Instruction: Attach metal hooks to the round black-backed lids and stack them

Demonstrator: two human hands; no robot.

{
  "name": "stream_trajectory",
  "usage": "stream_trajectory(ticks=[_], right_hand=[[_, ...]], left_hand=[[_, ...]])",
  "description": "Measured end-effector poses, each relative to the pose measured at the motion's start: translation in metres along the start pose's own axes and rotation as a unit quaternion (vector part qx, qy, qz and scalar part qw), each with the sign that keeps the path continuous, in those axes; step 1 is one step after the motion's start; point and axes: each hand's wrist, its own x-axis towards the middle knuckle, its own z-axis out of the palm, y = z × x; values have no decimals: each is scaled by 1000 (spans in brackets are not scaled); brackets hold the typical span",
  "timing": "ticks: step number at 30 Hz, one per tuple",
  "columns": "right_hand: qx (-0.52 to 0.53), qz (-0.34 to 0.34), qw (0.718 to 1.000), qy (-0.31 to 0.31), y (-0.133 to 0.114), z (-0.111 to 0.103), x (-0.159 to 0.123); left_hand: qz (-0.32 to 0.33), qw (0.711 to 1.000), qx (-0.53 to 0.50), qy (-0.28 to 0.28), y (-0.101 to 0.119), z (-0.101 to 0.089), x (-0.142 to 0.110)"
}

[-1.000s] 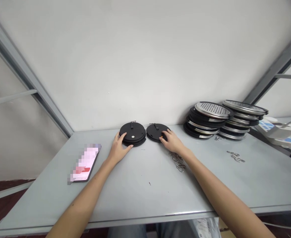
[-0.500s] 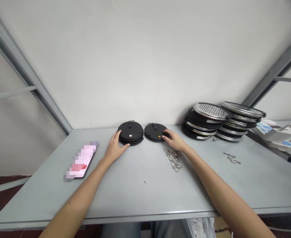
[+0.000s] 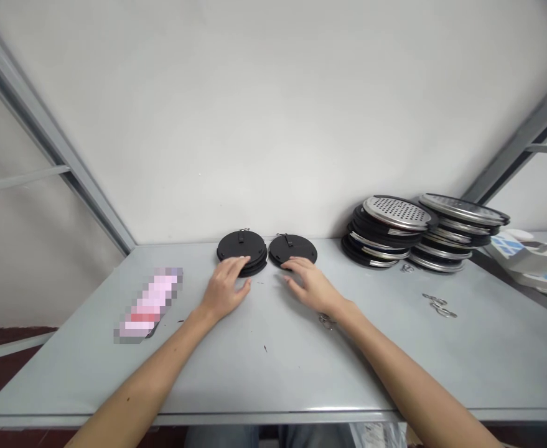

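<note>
Two low stacks of black round discs stand side by side at the back of the grey table (image 3: 277, 367), against the wall. My left hand (image 3: 225, 288) lies open with its fingertips at the front edge of the left black stack (image 3: 241, 250). My right hand (image 3: 311, 285) is open too, fingers spread, just in front of the right black stack (image 3: 293, 248). Neither hand holds anything. A small pile of metal clips (image 3: 325, 320) peeks out beside my right wrist, mostly hidden by it.
Two taller stacks of black and perforated metal discs (image 3: 394, 230) stand at the back right. Loose metal clips (image 3: 439, 305) lie in front of them. A phone (image 3: 148, 305) lies at the left. Boxes (image 3: 529, 258) sit at the far right edge.
Both hands have drawn back from the black discs toward me. My right hand has come left and now covers the clip pile.
</note>
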Motion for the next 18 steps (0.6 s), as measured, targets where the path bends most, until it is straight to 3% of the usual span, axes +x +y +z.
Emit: stream_trajectory(ticks=[3, 7, 13, 18], right_hand=[[16, -35, 996, -76, -14, 8, -3], [10, -38, 993, -107, -17, 14, -5], [-3, -26, 994, -104, -22, 14, -6], [-10, -23, 994, -111, -23, 15, -7]], left_hand=[[24, 992, -82, -98, 17, 2, -4], [16, 975, -100, -200, 24, 2, -7], [3, 963, -91, -254, 26, -8, -7], [0, 961, -83, -263, 27, -11, -10]])
